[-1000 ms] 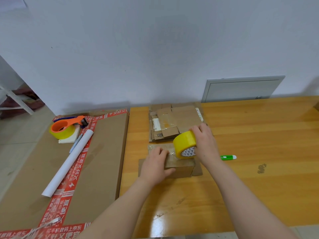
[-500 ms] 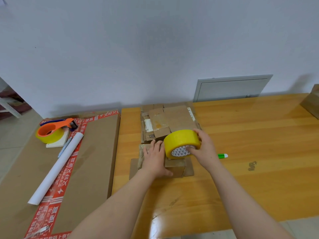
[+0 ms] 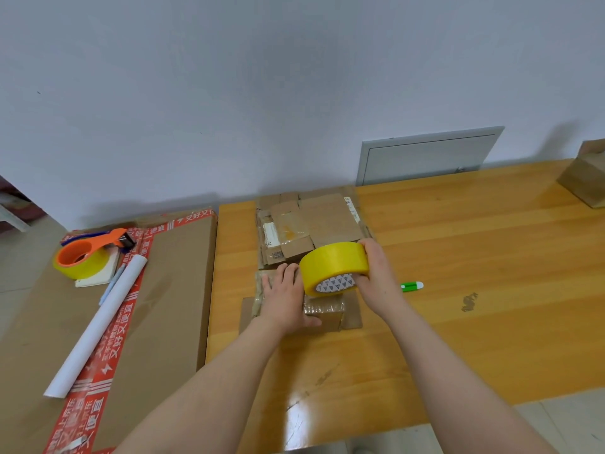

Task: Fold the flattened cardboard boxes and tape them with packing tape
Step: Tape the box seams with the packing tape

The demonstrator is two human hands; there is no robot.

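Note:
A small folded cardboard box (image 3: pixel 322 314) stands on the wooden table (image 3: pixel 458 306), with clear tape across its top. My left hand (image 3: pixel 284 298) lies flat on the box's top, fingers straight and pressing down. My right hand (image 3: pixel 378 276) grips a yellow roll of packing tape (image 3: pixel 332 267), held on edge just above the box's right part. Behind the box lies a stack of flattened cardboard boxes (image 3: pixel 311 227).
A green and white cutter (image 3: pixel 412 286) lies right of my right hand. A large flat carton (image 3: pixel 170 290) at the left carries an orange tape dispenser (image 3: pixel 86 257), a white paper roll (image 3: pixel 98 326) and a pen. Another cardboard box (image 3: pixel 586 178) stands at the far right.
My right hand has tilted and lifted the tape roll leftward, over the box. My left hand has stayed pressed on the box. The camera has swung a little to the right.

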